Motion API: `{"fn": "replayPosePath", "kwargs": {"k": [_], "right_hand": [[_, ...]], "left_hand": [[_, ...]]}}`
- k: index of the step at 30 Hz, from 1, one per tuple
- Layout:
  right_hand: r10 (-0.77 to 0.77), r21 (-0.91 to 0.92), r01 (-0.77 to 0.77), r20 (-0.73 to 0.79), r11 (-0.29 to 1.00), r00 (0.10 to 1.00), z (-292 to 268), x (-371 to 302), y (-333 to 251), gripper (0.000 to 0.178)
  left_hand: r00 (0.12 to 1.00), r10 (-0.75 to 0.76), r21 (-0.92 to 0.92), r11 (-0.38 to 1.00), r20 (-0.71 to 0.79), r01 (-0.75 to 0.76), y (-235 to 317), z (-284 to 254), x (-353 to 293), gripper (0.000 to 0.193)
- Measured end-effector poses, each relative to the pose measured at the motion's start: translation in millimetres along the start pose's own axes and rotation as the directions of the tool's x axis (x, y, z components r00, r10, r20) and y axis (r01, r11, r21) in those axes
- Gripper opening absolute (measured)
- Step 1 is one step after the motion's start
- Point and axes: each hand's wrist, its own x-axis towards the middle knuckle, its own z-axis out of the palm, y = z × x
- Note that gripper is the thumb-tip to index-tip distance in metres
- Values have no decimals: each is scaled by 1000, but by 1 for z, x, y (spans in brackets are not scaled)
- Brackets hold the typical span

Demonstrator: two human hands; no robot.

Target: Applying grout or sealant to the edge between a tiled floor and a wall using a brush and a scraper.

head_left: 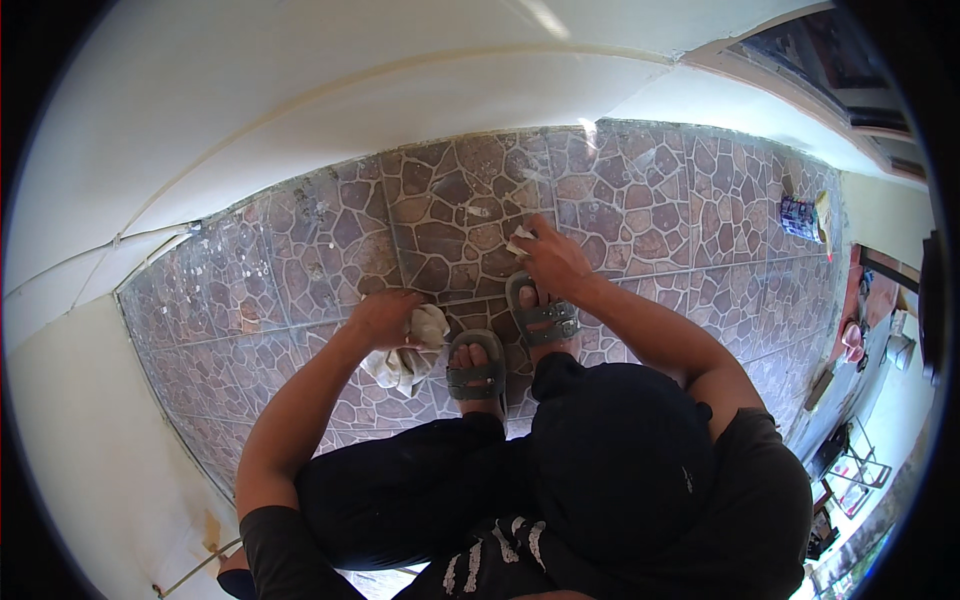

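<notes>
My left hand (388, 318) is closed on a crumpled off-white cloth (402, 368), which hangs down beside my left foot. Just ahead of my right foot, my right hand (553, 262) is low over the tiled floor (640, 200). Its fingers pinch a small whitish piece (520, 240) close to the tiles; its kind cannot be made out. The floor has a brown and grey stone pattern with pale joints. Around the hands the tiles look darker, and white specks and smears lie farther out.
My feet wear green strapped sandals (476, 375) between the two hands. A pale wall (430, 110) borders the floor's far side. A blue patterned container (800, 218) stands at the far right. Beyond a reddish threshold (850, 300) are several household things and a folding metal frame (862, 470).
</notes>
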Motion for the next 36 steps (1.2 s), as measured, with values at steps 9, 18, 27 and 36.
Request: {"fn": "replayPosePath", "kwargs": {"k": [9,18,27,36], "right_hand": [[-6,31,8,-84,999,996,-6,43,-14,33],[23,85,-12,-128,996,991,-18,35,-8,30],[240,218,-152,-470,964,850,-24,-3,91,54],[339,269,-285,-183,920,923,-23,-32,44,44]], "left_hand": [[959,-229,45,973,169,224,-15,24,-36,50],[851,-414,112,910,322,400,-41,62,-72,56],[836,-337,22,931,433,365,-27,-10,-3,74],[970,-190,58,981,153,183,39,-95,66,81]]}}
